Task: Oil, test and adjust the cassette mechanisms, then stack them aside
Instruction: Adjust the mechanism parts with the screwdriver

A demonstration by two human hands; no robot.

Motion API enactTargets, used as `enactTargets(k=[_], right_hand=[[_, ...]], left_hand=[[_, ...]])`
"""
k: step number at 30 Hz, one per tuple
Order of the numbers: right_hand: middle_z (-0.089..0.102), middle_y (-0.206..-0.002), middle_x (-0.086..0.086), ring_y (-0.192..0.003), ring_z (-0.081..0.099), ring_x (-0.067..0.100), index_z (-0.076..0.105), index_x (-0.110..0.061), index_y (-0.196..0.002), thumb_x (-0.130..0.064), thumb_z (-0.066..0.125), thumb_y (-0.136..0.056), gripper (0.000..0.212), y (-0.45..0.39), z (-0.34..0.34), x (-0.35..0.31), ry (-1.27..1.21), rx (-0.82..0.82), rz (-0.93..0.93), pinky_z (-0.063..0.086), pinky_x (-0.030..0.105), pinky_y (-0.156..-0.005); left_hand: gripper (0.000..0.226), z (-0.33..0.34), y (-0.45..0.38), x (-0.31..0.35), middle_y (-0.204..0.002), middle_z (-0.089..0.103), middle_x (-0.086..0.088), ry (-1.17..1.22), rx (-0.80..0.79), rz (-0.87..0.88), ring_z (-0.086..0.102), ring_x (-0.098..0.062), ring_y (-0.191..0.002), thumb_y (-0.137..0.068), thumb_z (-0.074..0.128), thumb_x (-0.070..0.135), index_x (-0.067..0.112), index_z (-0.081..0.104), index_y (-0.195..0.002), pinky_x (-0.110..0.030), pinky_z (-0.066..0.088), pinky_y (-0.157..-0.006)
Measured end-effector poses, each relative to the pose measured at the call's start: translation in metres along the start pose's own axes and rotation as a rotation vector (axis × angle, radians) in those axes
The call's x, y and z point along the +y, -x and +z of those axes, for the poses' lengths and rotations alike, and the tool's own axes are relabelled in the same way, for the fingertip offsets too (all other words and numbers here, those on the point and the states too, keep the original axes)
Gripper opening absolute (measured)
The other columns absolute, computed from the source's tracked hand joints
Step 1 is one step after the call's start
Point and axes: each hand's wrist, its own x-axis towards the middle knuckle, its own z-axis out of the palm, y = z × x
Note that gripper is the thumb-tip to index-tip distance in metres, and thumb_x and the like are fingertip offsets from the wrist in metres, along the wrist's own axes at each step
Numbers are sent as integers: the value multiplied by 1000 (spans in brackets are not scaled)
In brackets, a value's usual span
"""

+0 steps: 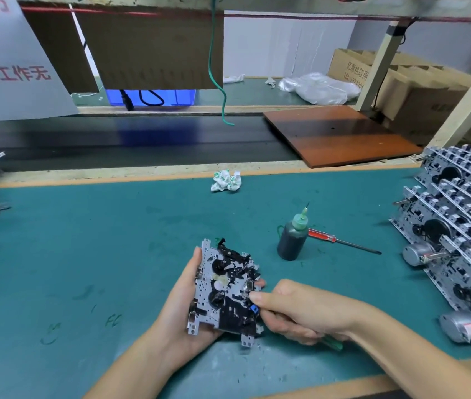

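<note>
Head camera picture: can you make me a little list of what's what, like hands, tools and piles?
left hand: holds cassette mechanism above the green mat
right hand: grips a green-handled tool, thumb on the mechanism's edge
oil bottle: upright on mat
red screwdriver: lying behind bottle
stacked mechanisms: far right
crumpled cloth: back edge of mat

left hand (pixel 188 300) holding cassette mechanism (pixel 225 292), green mat (pixel 84 254)
</note>
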Motion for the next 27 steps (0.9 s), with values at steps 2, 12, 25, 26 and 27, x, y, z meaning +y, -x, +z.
enactTargets(k=[2, 12, 25, 26, 27], right_hand=[[32, -29, -4, -28, 25, 11, 49, -21, -43, -38, 35, -102, 63, 3, 4, 3, 49, 147, -58, 28, 21, -38], [58, -115, -8, -108, 56, 11, 54, -19, -130, -66, 43, -81, 69, 33, -1, 26, 1222, 750, -263, 44, 25, -95], [51, -66, -6, -60, 49, 15, 56, -15, -65, -63, 44, -82, 52, 19, 16, 51, 1256, 997, -496, 34, 26, -62], [51, -65, -6, -60, 48, 15, 55, -14, -64, -62, 44, -82, 52, 18, 16, 51, 1263, 1002, -499, 33, 26, -62], [52, -64, -6, -60, 49, 16, 56, -15, -63, -62, 44, -82, 52, 17, 15, 51, 1270, 1006, -503, 33, 26, -62]], left_hand=[[77, 6, 8, 3, -130, 56, -25, 72, -93, -59, 58, -39, -114, -83, 44, 62, 0, 60, -125, -52, 41, -100], [78, 10, 14, 28, -131, 55, -25, -229, -393, -320, 49, -42, -124, -75, 56, 66, 1, 67, -117, -53, 42, -102], [82, -14, 50, 2, -52, 52, 6, -1928, 384, 643, 56, -9, -61, -41, 18, 102, 32, 53, -65, -20, 41, -56], [74, -13, 50, -6, -51, 49, 6, -1973, 403, 652, 58, -11, -67, -41, 20, 100, 35, 49, -64, -21, 41, -57], [70, -12, 49, -12, -51, 50, 4, -1978, 440, 679, 60, -12, -70, -41, 22, 97, 36, 47, -62, -22, 42, -60]])
